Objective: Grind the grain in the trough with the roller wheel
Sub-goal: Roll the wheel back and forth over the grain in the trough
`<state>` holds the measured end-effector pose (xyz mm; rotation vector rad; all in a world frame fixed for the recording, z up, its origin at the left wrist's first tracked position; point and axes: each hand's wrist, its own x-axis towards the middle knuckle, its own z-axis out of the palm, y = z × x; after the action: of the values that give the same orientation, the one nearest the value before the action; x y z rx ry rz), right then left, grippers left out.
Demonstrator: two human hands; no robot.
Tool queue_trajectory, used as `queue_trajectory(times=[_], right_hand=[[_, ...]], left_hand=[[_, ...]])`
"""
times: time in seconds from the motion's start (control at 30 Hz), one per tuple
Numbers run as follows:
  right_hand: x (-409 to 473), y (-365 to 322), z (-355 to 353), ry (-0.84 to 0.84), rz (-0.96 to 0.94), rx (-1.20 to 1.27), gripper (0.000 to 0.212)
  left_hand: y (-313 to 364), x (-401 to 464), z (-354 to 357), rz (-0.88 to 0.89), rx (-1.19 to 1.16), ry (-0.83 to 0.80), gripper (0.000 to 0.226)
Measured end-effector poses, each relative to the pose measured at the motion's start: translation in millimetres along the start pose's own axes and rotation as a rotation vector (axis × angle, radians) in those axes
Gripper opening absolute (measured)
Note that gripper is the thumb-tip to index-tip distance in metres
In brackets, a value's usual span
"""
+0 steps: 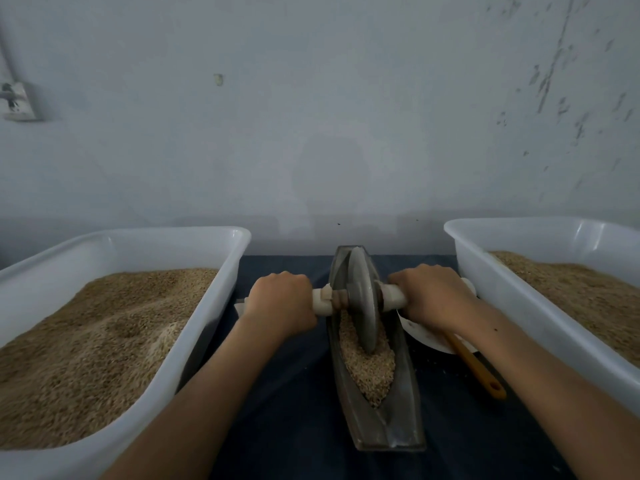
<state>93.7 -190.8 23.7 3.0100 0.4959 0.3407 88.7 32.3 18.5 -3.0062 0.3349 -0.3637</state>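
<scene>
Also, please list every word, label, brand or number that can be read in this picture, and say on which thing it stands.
None can be read.
Tubs, trough, wheel: no text shows.
Wall plate: a dark mark, too blurred to read.

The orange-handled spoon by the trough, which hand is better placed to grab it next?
Probably the right hand: the spoon lies just under that forearm, right of the trough. The left hand would have to cross the roller wheel.
</scene>
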Motion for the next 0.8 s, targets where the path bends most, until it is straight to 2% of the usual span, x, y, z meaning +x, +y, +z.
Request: queue_trajectory(times=[0.1, 0.23, 0.3, 0.4, 0.47, 0.6, 0.73, 0.8], right_hand=[[-1, 1, -9, -0.127, -0.015, 0.033, 0.018], [-3, 2, -10, -0.172, -0.018, 0.024, 0.018], [-2, 1, -7, -0.125, -0.008, 0.007, 0.017], [1, 0, 2, 0.051, 0.002, -0.019, 0.006], [2, 0, 7, 0.136, 0.014, -0.024, 0.015], [1, 1, 10, 0.166, 0.019, -0.014, 0.014], [0, 2, 1, 0.032, -0.013, 0.002, 0.008], [-1, 3, -5, -0.058, -0.02, 0.0, 0.015]], left_hand=[[-1, -1, -6, 0.018, -0.028, -0.131, 0.018], [-2, 0, -5, 0.023, -0.02, -0.13, 0.019], [-3, 2, -1, 0.015, -0.017, -0.078, 0.021], [-3, 3, 4, -0.003, -0.012, 0.029, 0.019], [-3, 3, 7, -0.011, -0.017, 0.081, 0.017], [-3, 3, 8, -0.006, -0.033, 0.117, 0.016], [-4, 2, 5, 0.021, -0.029, 0.035, 0.018], [-6, 2, 2, 0.038, -0.04, -0.039, 0.02]])
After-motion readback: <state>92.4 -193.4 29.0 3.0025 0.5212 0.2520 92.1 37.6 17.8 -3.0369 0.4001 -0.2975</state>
